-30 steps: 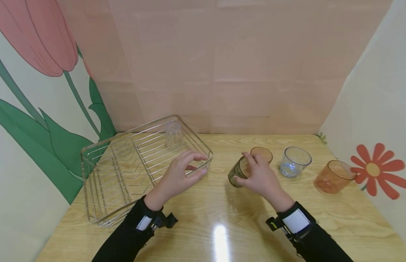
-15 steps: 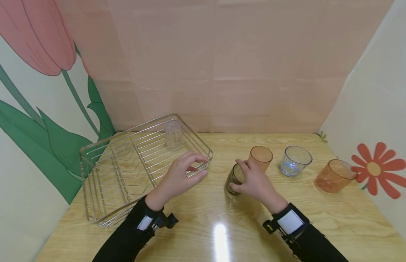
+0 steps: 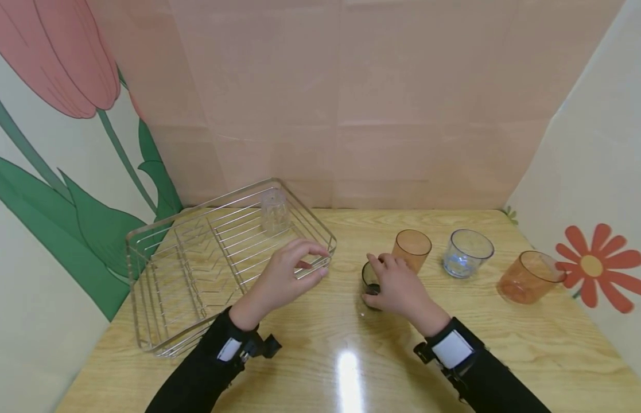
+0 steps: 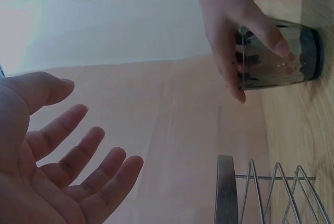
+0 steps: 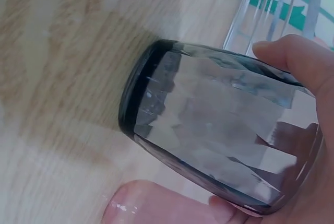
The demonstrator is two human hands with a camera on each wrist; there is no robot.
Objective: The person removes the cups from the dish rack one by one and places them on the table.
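My right hand (image 3: pixel 403 289) grips a dark smoky glass (image 3: pixel 370 282) around its upper part, thumb on one side and fingers on the other. In the right wrist view the faceted glass (image 5: pixel 219 125) has a thick dark base close to the wood. The left wrist view shows the glass (image 4: pixel 279 59) upright, its base right at the tabletop. My left hand (image 3: pixel 281 275) hovers over the right front corner of a wire dish rack (image 3: pixel 227 258), fingers loosely bent and holding nothing. A clear glass (image 3: pixel 275 212) stands in the rack's back right part.
An orange glass (image 3: pixel 412 249) stands just behind my right hand. Farther right are a clear bluish glass (image 3: pixel 467 255) and a wider orange glass (image 3: pixel 529 278) near the right wall. A pink-covered wall (image 3: pixel 341 115) closes off the table's back.
My right hand has brought the smoky glass slightly toward me, away from the orange glass, and it now stands less tilted. My left hand has stayed in place.
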